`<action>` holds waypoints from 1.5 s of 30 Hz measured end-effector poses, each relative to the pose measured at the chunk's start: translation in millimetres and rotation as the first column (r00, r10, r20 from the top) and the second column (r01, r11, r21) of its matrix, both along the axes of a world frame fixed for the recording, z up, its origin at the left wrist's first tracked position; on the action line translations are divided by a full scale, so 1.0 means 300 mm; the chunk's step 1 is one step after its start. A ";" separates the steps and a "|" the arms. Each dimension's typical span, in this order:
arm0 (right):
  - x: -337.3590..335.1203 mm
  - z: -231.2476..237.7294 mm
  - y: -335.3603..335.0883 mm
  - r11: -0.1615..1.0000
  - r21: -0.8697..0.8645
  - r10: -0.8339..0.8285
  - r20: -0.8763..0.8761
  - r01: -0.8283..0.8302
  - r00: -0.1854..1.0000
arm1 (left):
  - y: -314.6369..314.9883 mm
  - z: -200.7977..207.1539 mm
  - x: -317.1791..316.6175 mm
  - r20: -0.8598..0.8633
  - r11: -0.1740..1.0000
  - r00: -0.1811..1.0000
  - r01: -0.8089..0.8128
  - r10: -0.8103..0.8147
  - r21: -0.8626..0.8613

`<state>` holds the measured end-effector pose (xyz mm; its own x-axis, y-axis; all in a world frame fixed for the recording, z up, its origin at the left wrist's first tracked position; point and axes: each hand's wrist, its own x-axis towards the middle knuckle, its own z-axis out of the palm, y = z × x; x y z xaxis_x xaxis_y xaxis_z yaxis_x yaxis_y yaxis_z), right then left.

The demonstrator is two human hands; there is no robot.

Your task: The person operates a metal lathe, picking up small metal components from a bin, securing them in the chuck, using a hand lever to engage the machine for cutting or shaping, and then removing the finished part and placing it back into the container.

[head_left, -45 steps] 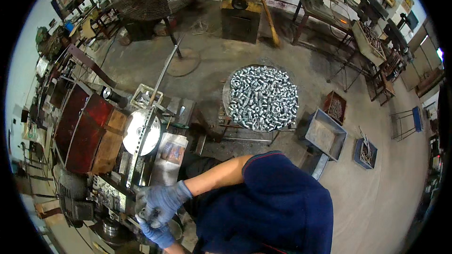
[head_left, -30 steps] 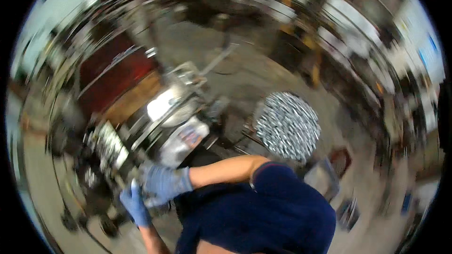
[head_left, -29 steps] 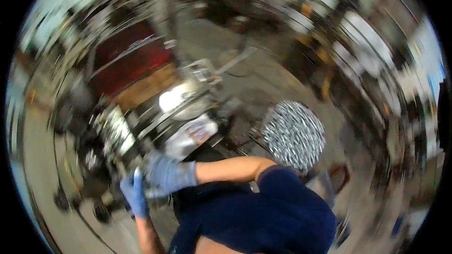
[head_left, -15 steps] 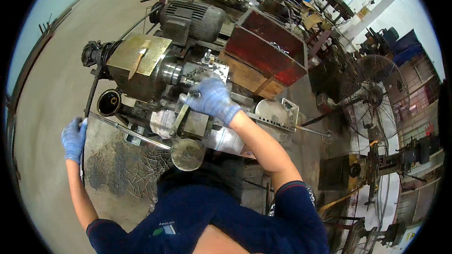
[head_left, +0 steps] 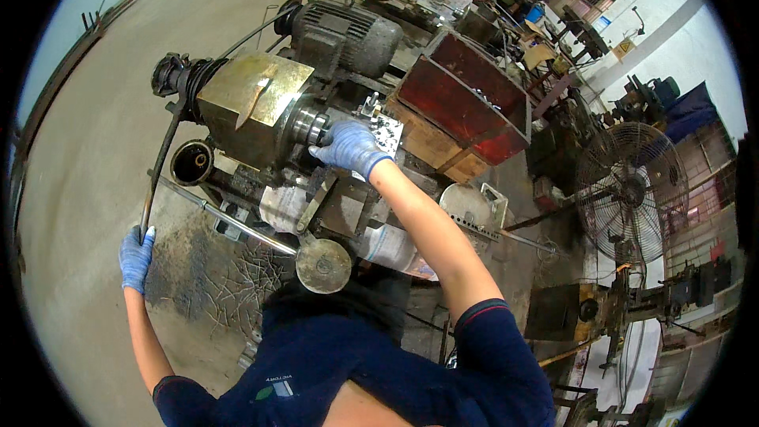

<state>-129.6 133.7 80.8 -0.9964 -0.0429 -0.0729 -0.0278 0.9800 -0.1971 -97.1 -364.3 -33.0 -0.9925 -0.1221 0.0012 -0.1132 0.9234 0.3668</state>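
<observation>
My left hand (head_left: 137, 259), in a blue knitted glove, is closed round the lower part of a long dark lever rod (head_left: 160, 170). That rod runs up to the ribbed black end of the machine's headstock (head_left: 229, 122). Gloved the same way, my right hand (head_left: 352, 146) is at the shiny metal chuck (head_left: 309, 125), with its fingers bent and close together. Whatever those fingers hold is hidden behind the glove. A metal block (head_left: 385, 133) strewn with dark chips lies just beyond the right hand. On the headstock's brassy cover rests a wooden-handled brush (head_left: 254, 101).
A ribbed electric motor (head_left: 348, 35) stands behind the headstock. A red metal box (head_left: 466, 95) sits on wood at the far right. Closer to me are a round handwheel (head_left: 323, 266) and a shiny bar (head_left: 249, 233). Metal scraps (head_left: 241, 285) litter the floor; a large fan (head_left: 632, 190) stands right.
My right hand has moved left and away from me, up to the chuck. My left hand has slid down along the lever rod, toward me. The whole view has shifted slightly.
</observation>
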 end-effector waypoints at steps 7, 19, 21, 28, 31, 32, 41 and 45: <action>-0.029 -0.042 0.008 0.993 -0.088 0.066 -0.095 -0.074 0.993 | -0.088 -0.046 0.079 -0.118 0.986 0.993 0.011 -0.032 -0.169; -0.037 0.028 -0.067 0.998 0.064 0.001 0.052 -0.005 0.999 | -0.397 -0.112 -0.031 -0.351 0.850 0.909 0.007 -0.225 -0.527; -0.046 0.046 -0.089 0.999 0.032 -0.044 0.073 0.042 0.996 | -0.520 -0.094 -0.197 -0.338 0.740 0.905 -0.038 -0.260 -0.671; -0.021 0.030 -0.018 0.999 -0.031 0.045 0.013 -0.044 0.999 | -0.405 0.025 -0.256 -0.306 0.811 0.952 -0.187 0.011 -0.555; 0.061 0.069 0.011 0.995 -0.022 0.082 -0.342 -0.095 0.936 | -0.320 -0.038 -0.253 -0.549 0.999 0.835 -0.037 0.031 0.000; 0.100 0.087 0.055 0.996 -0.046 0.052 -0.436 -0.080 0.899 | -0.164 -0.031 -0.234 -0.636 0.991 0.766 -0.009 0.094 0.136; 0.611 0.130 0.454 0.931 -0.076 -0.362 -0.337 0.358 0.869 | 0.500 -0.578 -0.147 0.135 0.949 0.947 0.305 -0.293 -0.081; 0.858 0.026 0.655 0.824 -0.145 -0.567 -0.230 0.548 0.791 | 0.396 -0.725 -0.294 0.139 0.591 0.732 0.634 -0.667 -0.499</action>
<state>127.8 330.1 88.5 -0.8316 0.5301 0.1656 0.4614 0.8255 -0.3252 -185.2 -245.5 -250.5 -0.8032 0.5907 -0.0764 0.5946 0.7875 -0.1625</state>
